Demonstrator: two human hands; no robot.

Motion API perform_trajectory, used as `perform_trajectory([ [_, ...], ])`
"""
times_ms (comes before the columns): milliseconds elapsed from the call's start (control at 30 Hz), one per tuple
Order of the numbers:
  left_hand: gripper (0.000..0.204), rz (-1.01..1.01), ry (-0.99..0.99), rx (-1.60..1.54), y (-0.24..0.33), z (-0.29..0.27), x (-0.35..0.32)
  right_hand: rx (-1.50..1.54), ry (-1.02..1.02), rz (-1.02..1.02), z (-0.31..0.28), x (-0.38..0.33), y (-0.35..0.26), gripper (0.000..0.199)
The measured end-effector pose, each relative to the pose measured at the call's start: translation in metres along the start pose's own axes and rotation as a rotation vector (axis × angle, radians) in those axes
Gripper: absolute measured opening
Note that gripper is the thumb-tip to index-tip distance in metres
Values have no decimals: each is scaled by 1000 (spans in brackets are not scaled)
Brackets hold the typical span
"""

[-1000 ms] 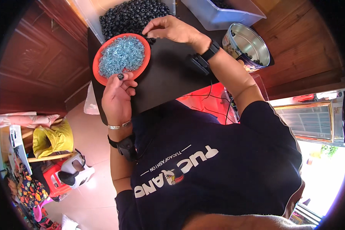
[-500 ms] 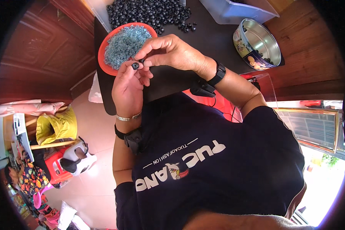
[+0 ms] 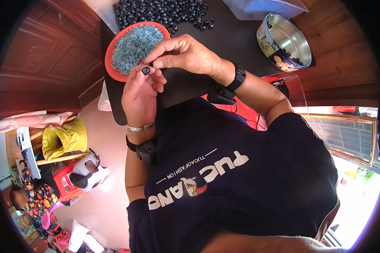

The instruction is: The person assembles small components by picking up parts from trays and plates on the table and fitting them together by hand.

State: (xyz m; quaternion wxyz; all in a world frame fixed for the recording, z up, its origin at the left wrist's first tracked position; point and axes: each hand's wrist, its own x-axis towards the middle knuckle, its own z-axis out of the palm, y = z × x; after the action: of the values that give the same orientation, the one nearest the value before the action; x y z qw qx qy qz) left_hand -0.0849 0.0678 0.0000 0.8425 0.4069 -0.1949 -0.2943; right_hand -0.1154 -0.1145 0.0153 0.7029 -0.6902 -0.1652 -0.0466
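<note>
My left hand (image 3: 140,95) is closed on a small black round cap (image 3: 146,70), pinched between thumb and fingers with its hollow end showing. Close above it, my right hand (image 3: 185,55) pinches thumb and forefinger together on a small dark piece that I cannot make out clearly. Both hands meet over the near edge of a red bowl (image 3: 109,63). Pale blue translucent small rings (image 3: 135,48) fill that bowl. Beyond it a heap of similar black caps (image 3: 156,12) covers the far part of the dark table (image 3: 236,38).
A round metal tin (image 3: 264,46) holding a few black caps stands at the right. Behind it sits a clear plastic bin (image 3: 266,10). A red stool (image 3: 67,183) and a yellow bag (image 3: 65,137) are on the left. A wooden panel (image 3: 337,63) borders the table's right side.
My right fingertips have shifted slightly left along with the left hand. The whole view has shifted a little. Both hands keep their pinches.
</note>
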Motion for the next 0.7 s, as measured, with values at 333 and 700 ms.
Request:
perform_trajectory([
  [333,24,-27,3,-24,-3,8,6,221,93,114,-7,2,5,24],
  [700,23,-44,31,-61,-9,12,8,219,51,108,-5,-1,1,22],
])
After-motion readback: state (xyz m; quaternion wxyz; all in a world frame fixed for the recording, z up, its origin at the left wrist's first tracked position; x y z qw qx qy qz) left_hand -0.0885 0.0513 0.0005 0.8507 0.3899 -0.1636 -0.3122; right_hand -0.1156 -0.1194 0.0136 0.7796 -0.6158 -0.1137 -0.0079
